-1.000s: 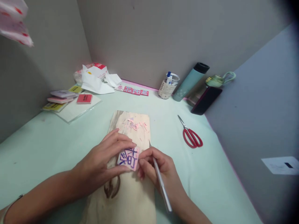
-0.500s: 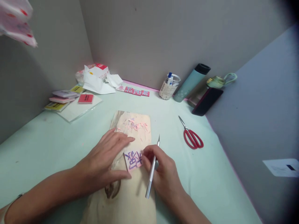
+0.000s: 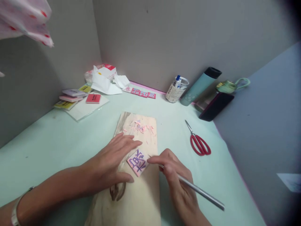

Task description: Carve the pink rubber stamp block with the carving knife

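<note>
A small pink rubber block (image 3: 138, 162) with purple characters drawn on it lies flat on a pale wooden board (image 3: 131, 201). My left hand (image 3: 113, 163) rests flat on the board, its fingers pressing the block's left edge. My right hand (image 3: 175, 179) grips a thin silver carving knife (image 3: 199, 193) like a pen, its tip at the block's right edge. Pink shavings (image 3: 141, 127) lie scattered at the board's far end.
Red scissors (image 3: 199, 142) lie to the right on the mint tabletop (image 3: 47, 144). At the back stand a jar (image 3: 176, 90), a teal bottle (image 3: 199, 86) and a dark phone (image 3: 216, 106). Rubber blocks on a clear sheet (image 3: 77, 99) and crumpled tissue (image 3: 105, 82) sit at back left.
The block has been turned on the board. My right hand swung the knife from pointing upward to lying low, handle out to the right, tip at the block. The view shifted slightly.
</note>
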